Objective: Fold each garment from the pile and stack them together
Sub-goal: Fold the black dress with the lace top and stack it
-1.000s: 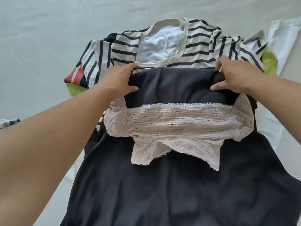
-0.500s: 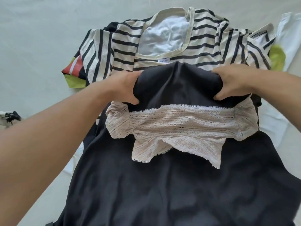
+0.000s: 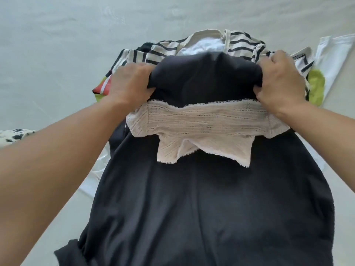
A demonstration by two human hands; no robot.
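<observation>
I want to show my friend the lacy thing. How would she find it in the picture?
Start at the big black garment that fills the middle, which both hands hold by its far fold. Just below the left hand and right hand, a pale pink lace piece lies across it. It is the only pink, holey knit with a scalloped edge; the top beyond it is striped.

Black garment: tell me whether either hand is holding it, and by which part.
Both hold it. The left hand and right hand each grip a far corner of the black garment, just above its lace band.
</observation>
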